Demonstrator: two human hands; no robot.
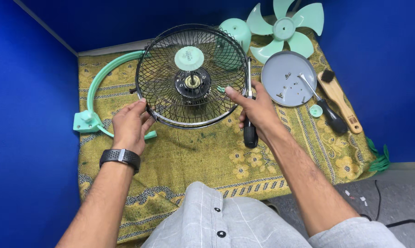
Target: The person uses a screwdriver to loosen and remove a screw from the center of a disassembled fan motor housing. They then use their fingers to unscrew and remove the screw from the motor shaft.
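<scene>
Here the head view shows the left hand with its fingers closed on the lower left rim of a black wire grille. The grille is round, tilted up to face the person, with a mint cap and motor hub at its centre. The right hand pinches the right rim and also clasps a screwdriver, its long axis upright, black handle down. Right of those fingers lies a grey round plate holding small screws, with a second screwdriver across its edge, then a wooden brush. Above sits a mint blade; left, a mint ring. A yellow patterned cloth lies beneath.
</scene>
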